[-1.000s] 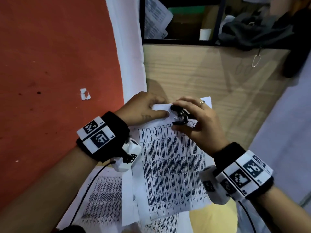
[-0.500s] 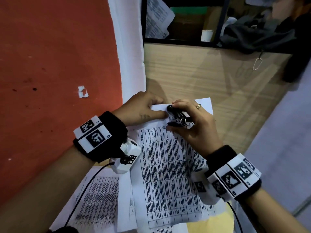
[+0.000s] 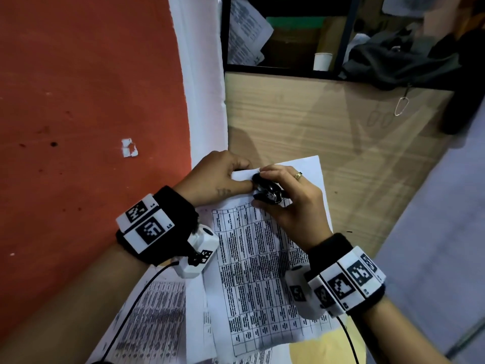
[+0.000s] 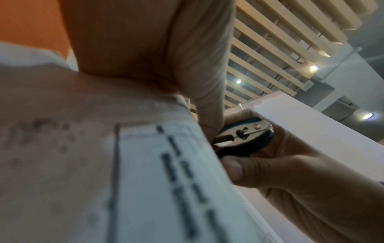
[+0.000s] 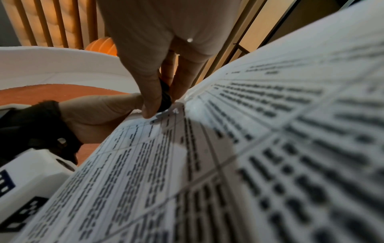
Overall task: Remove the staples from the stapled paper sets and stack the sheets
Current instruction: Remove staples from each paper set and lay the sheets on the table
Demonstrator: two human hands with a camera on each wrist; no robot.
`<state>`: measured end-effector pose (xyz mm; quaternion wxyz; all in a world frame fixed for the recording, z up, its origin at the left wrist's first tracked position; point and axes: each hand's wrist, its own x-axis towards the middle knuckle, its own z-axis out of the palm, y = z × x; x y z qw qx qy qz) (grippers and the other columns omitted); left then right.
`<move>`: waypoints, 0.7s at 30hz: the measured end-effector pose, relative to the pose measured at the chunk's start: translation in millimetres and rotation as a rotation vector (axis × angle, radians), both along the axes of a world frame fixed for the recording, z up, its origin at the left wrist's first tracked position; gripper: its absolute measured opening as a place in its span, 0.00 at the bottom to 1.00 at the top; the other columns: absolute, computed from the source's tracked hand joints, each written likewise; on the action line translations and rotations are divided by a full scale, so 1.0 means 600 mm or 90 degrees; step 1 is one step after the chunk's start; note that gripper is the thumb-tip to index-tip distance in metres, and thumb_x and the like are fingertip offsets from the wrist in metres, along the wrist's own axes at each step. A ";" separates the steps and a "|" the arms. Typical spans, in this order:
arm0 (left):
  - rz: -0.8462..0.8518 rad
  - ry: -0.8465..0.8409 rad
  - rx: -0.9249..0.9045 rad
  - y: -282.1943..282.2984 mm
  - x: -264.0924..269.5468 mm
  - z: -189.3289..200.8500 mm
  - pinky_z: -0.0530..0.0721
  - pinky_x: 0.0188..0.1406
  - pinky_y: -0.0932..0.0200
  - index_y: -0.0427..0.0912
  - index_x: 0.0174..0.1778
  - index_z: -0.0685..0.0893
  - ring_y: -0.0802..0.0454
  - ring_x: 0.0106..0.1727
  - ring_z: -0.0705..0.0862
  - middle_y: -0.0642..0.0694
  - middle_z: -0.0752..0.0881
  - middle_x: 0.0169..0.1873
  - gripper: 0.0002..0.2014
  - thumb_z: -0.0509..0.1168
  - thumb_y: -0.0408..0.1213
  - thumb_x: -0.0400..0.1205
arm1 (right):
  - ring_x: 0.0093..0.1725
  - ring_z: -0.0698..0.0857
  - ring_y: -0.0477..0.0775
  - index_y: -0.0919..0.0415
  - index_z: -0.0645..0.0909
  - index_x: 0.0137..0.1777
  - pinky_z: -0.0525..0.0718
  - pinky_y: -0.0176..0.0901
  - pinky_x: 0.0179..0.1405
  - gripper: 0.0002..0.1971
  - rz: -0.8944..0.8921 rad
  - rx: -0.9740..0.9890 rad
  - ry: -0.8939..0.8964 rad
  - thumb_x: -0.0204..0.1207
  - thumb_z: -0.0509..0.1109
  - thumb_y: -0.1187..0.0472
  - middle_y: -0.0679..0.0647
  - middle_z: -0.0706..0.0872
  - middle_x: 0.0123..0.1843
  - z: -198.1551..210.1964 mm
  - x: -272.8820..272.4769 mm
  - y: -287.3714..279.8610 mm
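From above, the stapled paper set [image 3: 265, 269] lies on the wooden desk [image 3: 354, 143], overlapping other printed sheets [image 3: 154, 316]. The left-wrist view alone shows the metal jaws of the staple remover [image 4: 242, 139] nearly together at the paper's corner; the staple itself I cannot make out. The right hand [image 3: 291, 203] is clenched around that black remover, thumb below, fingers on top. The left hand [image 3: 217, 177] pinches the folded top-left corner of the set, its thumb pressing beside the tool. A paper cup [image 3: 322, 61] stands on the shelf behind.
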<state>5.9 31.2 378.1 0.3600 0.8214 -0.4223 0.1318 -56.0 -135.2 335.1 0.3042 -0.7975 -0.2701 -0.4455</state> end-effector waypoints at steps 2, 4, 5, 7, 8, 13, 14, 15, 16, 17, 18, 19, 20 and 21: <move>0.000 -0.008 0.002 -0.001 0.000 0.001 0.72 0.30 0.52 0.31 0.34 0.83 0.56 0.29 0.74 0.34 0.83 0.30 0.28 0.62 0.59 0.62 | 0.54 0.83 0.47 0.68 0.83 0.53 0.84 0.42 0.52 0.19 0.003 0.003 0.004 0.63 0.79 0.63 0.56 0.85 0.55 0.000 -0.001 -0.001; -0.003 -0.009 0.004 -0.002 0.000 0.001 0.73 0.30 0.51 0.31 0.34 0.84 0.56 0.30 0.75 0.34 0.84 0.30 0.29 0.62 0.59 0.62 | 0.54 0.83 0.47 0.68 0.83 0.53 0.84 0.43 0.52 0.19 0.004 -0.001 0.006 0.63 0.79 0.63 0.56 0.85 0.54 0.002 -0.002 -0.005; -0.006 -0.006 0.002 -0.002 0.000 0.001 0.72 0.29 0.52 0.32 0.34 0.84 0.56 0.29 0.75 0.34 0.83 0.30 0.28 0.62 0.59 0.62 | 0.54 0.83 0.48 0.68 0.84 0.53 0.84 0.44 0.52 0.19 0.004 -0.004 0.006 0.62 0.79 0.62 0.56 0.85 0.54 0.003 -0.003 -0.007; -0.011 0.004 -0.004 -0.003 -0.001 0.003 0.69 0.29 0.56 0.33 0.33 0.83 0.57 0.29 0.74 0.35 0.83 0.29 0.27 0.64 0.59 0.63 | 0.54 0.83 0.48 0.68 0.84 0.53 0.84 0.45 0.54 0.19 0.002 -0.013 0.002 0.62 0.79 0.62 0.56 0.86 0.54 0.008 -0.005 -0.011; -0.013 0.007 -0.008 -0.004 -0.002 0.004 0.68 0.29 0.57 0.33 0.32 0.83 0.58 0.28 0.73 0.35 0.82 0.28 0.26 0.64 0.58 0.63 | 0.54 0.83 0.48 0.68 0.84 0.53 0.84 0.44 0.54 0.19 0.000 -0.020 -0.002 0.62 0.80 0.62 0.56 0.86 0.54 0.011 -0.006 -0.012; -0.005 -0.001 0.012 -0.009 -0.006 0.014 0.68 0.29 0.59 0.36 0.32 0.84 0.62 0.26 0.73 0.40 0.83 0.26 0.15 0.69 0.47 0.68 | 0.51 0.85 0.52 0.66 0.83 0.53 0.85 0.48 0.47 0.18 -0.038 -0.114 -0.037 0.64 0.79 0.61 0.56 0.86 0.55 0.023 -0.008 -0.022; 0.000 -0.005 0.022 -0.010 -0.006 0.014 0.69 0.29 0.58 0.36 0.32 0.85 0.62 0.27 0.73 0.41 0.83 0.27 0.15 0.69 0.48 0.68 | 0.50 0.86 0.55 0.64 0.83 0.53 0.86 0.49 0.42 0.18 -0.055 -0.148 -0.049 0.65 0.79 0.59 0.55 0.86 0.55 0.025 -0.008 -0.025; 0.003 -0.008 0.030 -0.011 -0.005 0.014 0.69 0.30 0.58 0.36 0.32 0.85 0.61 0.27 0.74 0.41 0.84 0.27 0.16 0.69 0.49 0.68 | 0.48 0.87 0.57 0.64 0.82 0.53 0.87 0.50 0.38 0.17 -0.072 -0.183 -0.061 0.65 0.78 0.59 0.56 0.86 0.55 0.026 -0.008 -0.026; 0.006 -0.010 0.036 -0.012 -0.004 0.012 0.69 0.30 0.57 0.36 0.33 0.85 0.60 0.28 0.74 0.40 0.84 0.27 0.17 0.69 0.49 0.68 | 0.46 0.87 0.59 0.64 0.83 0.52 0.87 0.50 0.35 0.17 -0.085 -0.212 -0.071 0.65 0.78 0.58 0.56 0.87 0.55 0.027 -0.008 -0.027; 0.009 -0.014 0.040 -0.012 -0.003 0.011 0.70 0.30 0.57 0.36 0.33 0.85 0.58 0.28 0.75 0.40 0.84 0.27 0.17 0.68 0.50 0.68 | 0.45 0.87 0.60 0.65 0.83 0.51 0.86 0.50 0.33 0.16 -0.093 -0.236 -0.080 0.65 0.77 0.59 0.56 0.87 0.55 0.028 -0.008 -0.027; 0.012 -0.017 0.042 -0.013 -0.003 0.010 0.70 0.30 0.56 0.36 0.33 0.85 0.57 0.28 0.75 0.39 0.84 0.27 0.18 0.68 0.50 0.68 | 0.45 0.87 0.61 0.66 0.83 0.50 0.86 0.51 0.31 0.15 -0.098 -0.253 -0.084 0.66 0.77 0.59 0.57 0.87 0.55 0.028 -0.008 -0.027; 0.015 -0.020 0.043 -0.013 -0.003 0.009 0.71 0.30 0.54 0.36 0.33 0.85 0.57 0.29 0.76 0.39 0.84 0.27 0.19 0.68 0.51 0.67 | 0.44 0.87 0.61 0.66 0.83 0.50 0.86 0.52 0.30 0.14 -0.103 -0.264 -0.087 0.66 0.77 0.60 0.57 0.87 0.55 0.028 -0.008 -0.027; 0.017 -0.022 0.042 -0.013 -0.003 0.009 0.72 0.30 0.53 0.35 0.33 0.85 0.57 0.29 0.76 0.39 0.84 0.28 0.20 0.67 0.53 0.67 | 0.44 0.87 0.61 0.65 0.84 0.49 0.85 0.52 0.30 0.14 -0.110 -0.269 -0.088 0.67 0.76 0.60 0.57 0.87 0.55 0.029 -0.007 -0.027; 0.017 -0.024 0.040 -0.013 -0.003 0.009 0.73 0.31 0.52 0.35 0.34 0.84 0.57 0.29 0.76 0.39 0.84 0.28 0.22 0.66 0.55 0.66 | 0.45 0.87 0.61 0.65 0.84 0.49 0.85 0.51 0.29 0.13 -0.118 -0.271 -0.091 0.67 0.76 0.60 0.56 0.87 0.55 0.030 -0.007 -0.027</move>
